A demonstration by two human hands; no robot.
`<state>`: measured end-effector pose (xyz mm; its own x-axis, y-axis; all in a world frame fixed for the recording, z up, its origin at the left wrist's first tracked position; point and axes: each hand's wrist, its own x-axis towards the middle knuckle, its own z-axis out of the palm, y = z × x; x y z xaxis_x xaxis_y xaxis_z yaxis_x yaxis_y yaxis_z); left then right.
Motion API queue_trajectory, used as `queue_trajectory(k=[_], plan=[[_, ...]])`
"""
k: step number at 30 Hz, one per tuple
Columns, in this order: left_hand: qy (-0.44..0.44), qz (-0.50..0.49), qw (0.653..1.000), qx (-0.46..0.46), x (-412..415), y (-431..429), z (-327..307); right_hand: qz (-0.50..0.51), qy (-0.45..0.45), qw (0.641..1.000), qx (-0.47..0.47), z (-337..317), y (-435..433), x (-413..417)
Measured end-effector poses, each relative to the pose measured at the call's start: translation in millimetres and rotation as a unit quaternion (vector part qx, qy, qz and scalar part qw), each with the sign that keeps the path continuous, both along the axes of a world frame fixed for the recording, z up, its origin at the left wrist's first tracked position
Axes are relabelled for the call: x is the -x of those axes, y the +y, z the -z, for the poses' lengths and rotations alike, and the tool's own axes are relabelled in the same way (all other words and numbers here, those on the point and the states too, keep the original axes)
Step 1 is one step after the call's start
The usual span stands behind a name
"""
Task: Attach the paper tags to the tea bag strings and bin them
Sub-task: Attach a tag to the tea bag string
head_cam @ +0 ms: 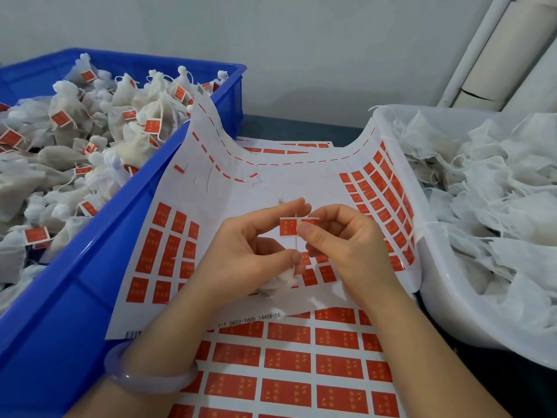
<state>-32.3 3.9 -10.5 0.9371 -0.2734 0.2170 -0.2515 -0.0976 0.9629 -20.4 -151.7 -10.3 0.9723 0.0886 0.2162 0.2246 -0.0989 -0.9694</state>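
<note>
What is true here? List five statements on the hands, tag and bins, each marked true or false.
1. The right hand pinches the red tag. True.
2. Bags in the blue bin carry red tags. True.
3. The tub on the right holds tagged bags. False: the white tub shows no tags.
4. The left hand is open and idle. False: it pinches the string below the tag.
5. The right wrist wears a bracelet. False: the bracelet is on the left wrist.
</note>
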Motion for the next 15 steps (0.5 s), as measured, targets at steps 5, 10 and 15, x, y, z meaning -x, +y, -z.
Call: queue_trajectory(k=[5, 10, 15], plan=[[-0.003, 0.002, 1.000, -0.002, 0.1, -0.1, 0.7, -0.003, 0.002, 1.000, -0.002, 0.7, 0.6, -0.6], [-0.006, 0.000, 1.000, -0.014, 0.5, -1.0, 0.7, 0.002, 0.004, 1.000, 0.003, 3.3, -0.4, -1.9], [-0.012, 0.000, 1.000, -0.022, 0.7, -1.2, 0.8, 0.008, 0.009, 1.000, 0.003, 3.7, 0.1, -2.5]])
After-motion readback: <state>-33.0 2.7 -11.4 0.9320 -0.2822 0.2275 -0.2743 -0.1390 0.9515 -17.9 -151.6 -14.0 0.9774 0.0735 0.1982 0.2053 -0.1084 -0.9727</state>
